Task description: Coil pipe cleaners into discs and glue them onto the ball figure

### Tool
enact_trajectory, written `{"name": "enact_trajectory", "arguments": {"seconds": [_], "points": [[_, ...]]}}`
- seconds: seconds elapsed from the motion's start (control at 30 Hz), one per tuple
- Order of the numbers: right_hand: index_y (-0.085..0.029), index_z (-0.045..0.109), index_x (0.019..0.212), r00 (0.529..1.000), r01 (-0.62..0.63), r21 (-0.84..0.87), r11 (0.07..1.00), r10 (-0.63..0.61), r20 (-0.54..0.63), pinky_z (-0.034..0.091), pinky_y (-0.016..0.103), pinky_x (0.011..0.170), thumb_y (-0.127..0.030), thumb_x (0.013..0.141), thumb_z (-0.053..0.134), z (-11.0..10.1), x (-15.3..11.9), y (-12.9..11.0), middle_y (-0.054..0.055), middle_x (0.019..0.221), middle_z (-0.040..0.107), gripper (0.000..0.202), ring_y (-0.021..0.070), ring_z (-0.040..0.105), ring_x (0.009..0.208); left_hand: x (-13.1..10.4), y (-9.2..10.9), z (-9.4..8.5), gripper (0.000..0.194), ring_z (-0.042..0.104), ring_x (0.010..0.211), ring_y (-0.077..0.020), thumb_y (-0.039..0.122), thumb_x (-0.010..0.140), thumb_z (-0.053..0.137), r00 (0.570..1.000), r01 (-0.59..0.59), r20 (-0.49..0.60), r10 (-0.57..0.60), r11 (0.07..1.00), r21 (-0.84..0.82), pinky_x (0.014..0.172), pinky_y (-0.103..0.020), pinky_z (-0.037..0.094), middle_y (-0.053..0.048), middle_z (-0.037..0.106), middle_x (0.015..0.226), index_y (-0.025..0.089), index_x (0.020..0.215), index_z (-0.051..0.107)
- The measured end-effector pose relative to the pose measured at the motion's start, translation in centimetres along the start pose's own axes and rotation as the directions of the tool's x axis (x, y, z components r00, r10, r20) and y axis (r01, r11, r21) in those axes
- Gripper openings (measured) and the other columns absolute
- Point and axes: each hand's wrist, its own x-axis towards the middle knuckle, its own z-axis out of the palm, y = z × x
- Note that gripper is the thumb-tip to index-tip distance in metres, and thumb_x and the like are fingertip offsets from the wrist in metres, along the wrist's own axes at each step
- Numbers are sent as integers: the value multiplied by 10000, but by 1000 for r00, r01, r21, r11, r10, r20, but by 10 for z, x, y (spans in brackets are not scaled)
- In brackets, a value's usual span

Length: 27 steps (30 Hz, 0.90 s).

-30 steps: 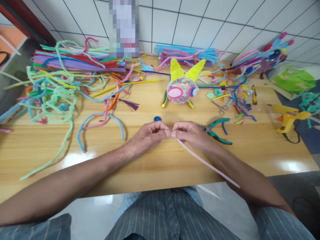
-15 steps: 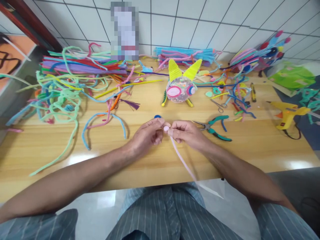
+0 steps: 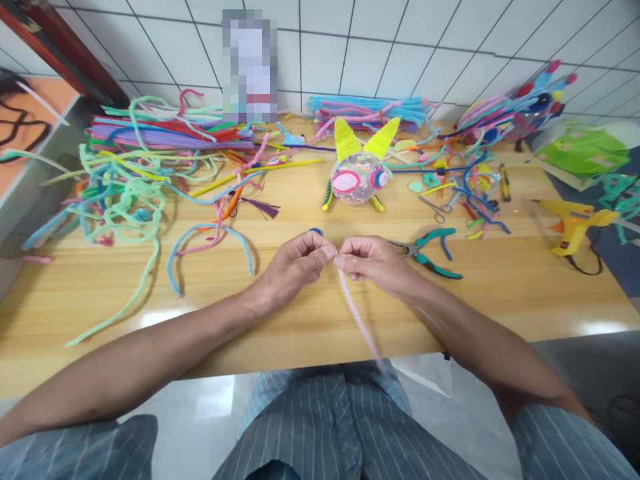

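One pale pink pipe cleaner [image 3: 356, 312], nearer the wearer than the yellow-eared figure [image 3: 356, 179], upper end pinched between left hand [image 3: 300, 263] and right hand [image 3: 375, 261] fingertips, liable to slip or kink should either pinch slacken or the dangling length swing.

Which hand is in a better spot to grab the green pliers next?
Right, I think. The pliers lie close beside the right hand, and the left hand would have to reach past it. Both seem to pinch the pink stem, so the right may need to let go first.
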Motion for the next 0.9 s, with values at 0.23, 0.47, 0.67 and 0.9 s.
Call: {"name": "enact_trajectory", "arguments": {"seconds": [0.23, 0.47, 0.67, 0.9], "points": [[-192, 614, 761, 997, 33, -54, 998, -37, -64, 340, 238, 517, -601, 836, 778, 10, -3, 0, -48, 608, 545, 447, 90, 470, 543, -7, -2, 15, 395, 349, 495, -39, 439, 753, 914, 991, 43, -117, -69, 977, -210, 497, -199, 281, 65, 511, 643, 155, 846, 657], [-196, 615, 746, 991, 18, -41, 999, -23, -129, 307, 241, 528, -491, 828, 760, 3, -2, -7, -55, 591, 517, 339, 88, 426, 544, -1, 0, 8, 345, 363, 463, -55, 466, 805, 838, 998, 27, -55, -35, 991, -129, 458, -216, 248, 57, 504, 619, 171, 807, 659], [-198, 605, 690, 998, -6, -85, 996, 1, -57, 277, 249, 515, -411, 809, 719, -5, 0, -6, -61, 539, 491, 269, 82, 401, 510, 8, 8, -6, 309, 363, 500, -67, 451, 803, 840, 998, 7, 54, -14, 992, 127, 486, -227, 251, 54, 505, 617, 174, 830, 704], [-193, 613, 736, 997, 28, -92, 995, -34, -70, 290, 243, 520, -525, 827, 772, 0, 0, -3, -64, 574, 503, 380, 80, 412, 526, 3, 5, 1, 452, 334, 514, -66, 521, 712, 928, 998, 13, -60, -10, 999, 46, 497, -224, 245, 70, 461, 576, 165, 778, 659]]}}
